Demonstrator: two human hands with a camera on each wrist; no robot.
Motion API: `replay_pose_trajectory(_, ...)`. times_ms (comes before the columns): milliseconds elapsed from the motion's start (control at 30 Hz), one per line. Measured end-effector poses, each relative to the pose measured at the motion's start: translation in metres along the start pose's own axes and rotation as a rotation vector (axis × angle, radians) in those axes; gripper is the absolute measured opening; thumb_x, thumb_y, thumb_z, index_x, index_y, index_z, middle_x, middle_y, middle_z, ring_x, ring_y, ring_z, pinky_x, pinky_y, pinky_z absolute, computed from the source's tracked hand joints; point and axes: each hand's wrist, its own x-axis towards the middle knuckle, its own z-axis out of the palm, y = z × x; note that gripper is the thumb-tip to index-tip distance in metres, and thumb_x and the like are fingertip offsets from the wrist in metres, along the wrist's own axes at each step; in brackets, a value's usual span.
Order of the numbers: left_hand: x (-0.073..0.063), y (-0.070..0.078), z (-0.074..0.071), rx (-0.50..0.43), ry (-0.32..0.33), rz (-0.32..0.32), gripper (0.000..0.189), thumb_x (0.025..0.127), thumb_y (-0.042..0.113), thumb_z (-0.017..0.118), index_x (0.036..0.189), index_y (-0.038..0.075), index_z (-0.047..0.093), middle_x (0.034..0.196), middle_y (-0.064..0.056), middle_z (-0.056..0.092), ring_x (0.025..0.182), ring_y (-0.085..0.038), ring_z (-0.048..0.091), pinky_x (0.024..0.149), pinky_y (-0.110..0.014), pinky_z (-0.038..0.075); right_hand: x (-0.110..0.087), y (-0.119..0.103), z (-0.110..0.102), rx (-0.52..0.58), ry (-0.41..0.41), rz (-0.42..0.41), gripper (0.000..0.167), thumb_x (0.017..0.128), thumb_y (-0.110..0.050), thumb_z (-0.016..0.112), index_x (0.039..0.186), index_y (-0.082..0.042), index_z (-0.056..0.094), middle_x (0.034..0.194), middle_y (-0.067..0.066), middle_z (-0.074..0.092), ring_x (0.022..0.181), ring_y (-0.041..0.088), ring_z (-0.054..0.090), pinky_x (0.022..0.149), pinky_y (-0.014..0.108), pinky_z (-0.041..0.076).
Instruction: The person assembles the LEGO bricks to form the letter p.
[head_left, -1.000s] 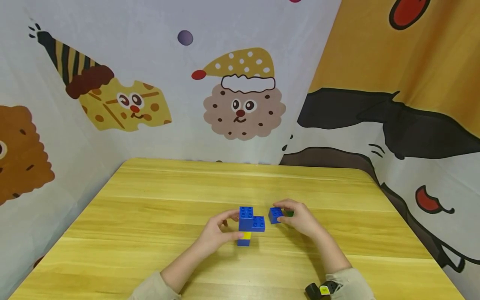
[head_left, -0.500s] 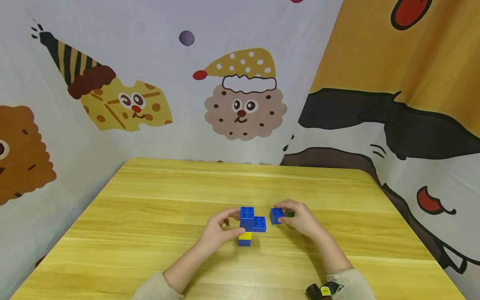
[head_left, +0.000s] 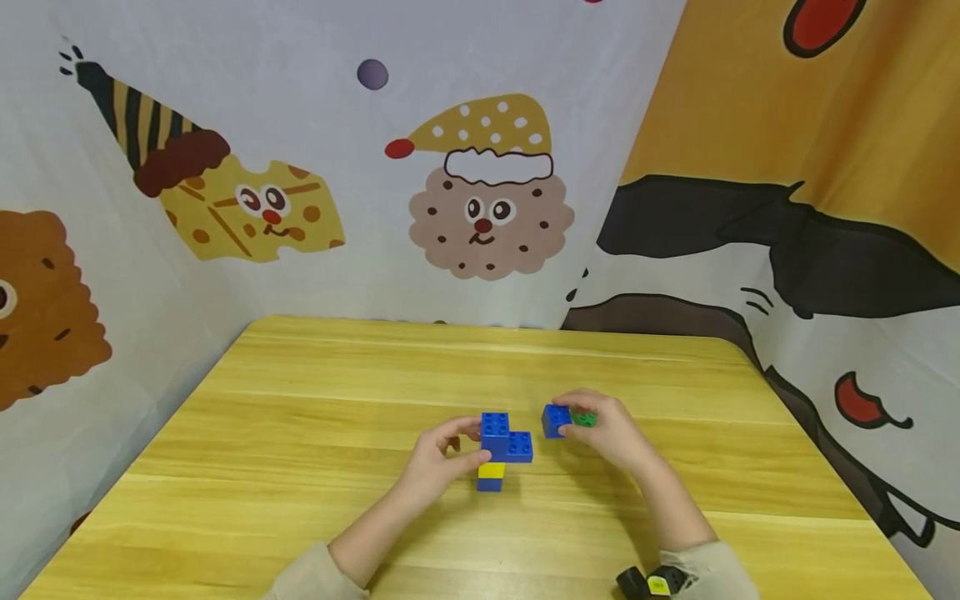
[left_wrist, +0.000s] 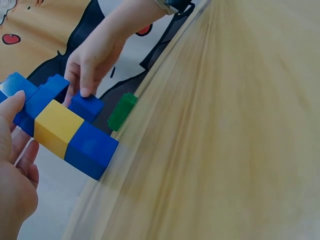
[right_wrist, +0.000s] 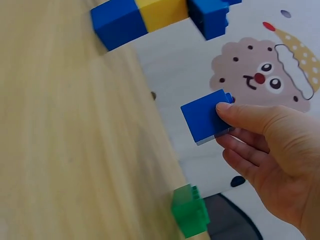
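Near the middle of the table stands a small tower of toy building blocks (head_left: 495,443): blue at the base, a yellow block (left_wrist: 59,127) over it, a wider blue one jutting right, and a blue block on top. My left hand (head_left: 437,462) grips the tower's upper part from the left, thumb on the near side of the top blue block. My right hand (head_left: 603,431) pinches a separate blue block (right_wrist: 205,118) between thumb and fingers, raised over the table to the right of the tower. Beyond that hand a green block (right_wrist: 189,212) sits on the table, partly hidden in the head view.
The wooden table (head_left: 337,400) spans the front, its back edge against a curtain (head_left: 300,283) printed with cartoon figures. A black device with a yellow label (head_left: 658,585) is worn at the right wrist, by the sleeve.
My right hand has lifted the blue block slightly and moved away from me, so more of the green block shows. The left hand keeps its grip on the tower, its thumb slightly higher.
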Motion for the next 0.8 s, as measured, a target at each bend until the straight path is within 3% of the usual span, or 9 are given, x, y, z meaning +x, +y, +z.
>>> replay_pose_trajectory(200,-0.001,0.009,0.001,0.015,-0.009,0.003,0.037,0.084,0.001,0.071,0.120,-0.003,0.062,0.100,-0.006,0.063,0.103,-0.044,0.050,0.085,-0.043,0.038,-0.004,-0.016,-0.007,-0.024,0.019,0.005,0.035,0.082,-0.007,0.075,0.116,-0.009,0.068,0.119,0.007,0.062,0.103,0.030,0.060,0.085,0.051,0.049)
replay_pose_trajectory(467,-0.001,0.006,0.001,0.015,-0.008,0.011,0.036,0.084,0.002,0.071,0.120,-0.002,0.063,0.100,-0.006,0.063,0.102,-0.043,0.050,0.084,-0.040,0.038,-0.007,-0.028,-0.011,-0.025,0.044,-0.039,0.034,0.082,-0.011,0.076,0.116,-0.012,0.069,0.117,0.001,0.063,0.101,0.026,0.059,0.086,0.054,0.047)
replay_pose_trajectory(800,-0.001,0.005,0.002,0.035,-0.003,0.001,0.038,0.085,0.004,0.071,0.122,-0.001,0.062,0.101,-0.007,0.062,0.098,-0.038,0.050,0.081,-0.034,0.037,-0.012,-0.045,-0.014,-0.007,0.054,-0.095,0.032,0.083,-0.016,0.076,0.114,-0.015,0.069,0.114,-0.003,0.063,0.097,0.020,0.057,0.084,0.049,0.047)
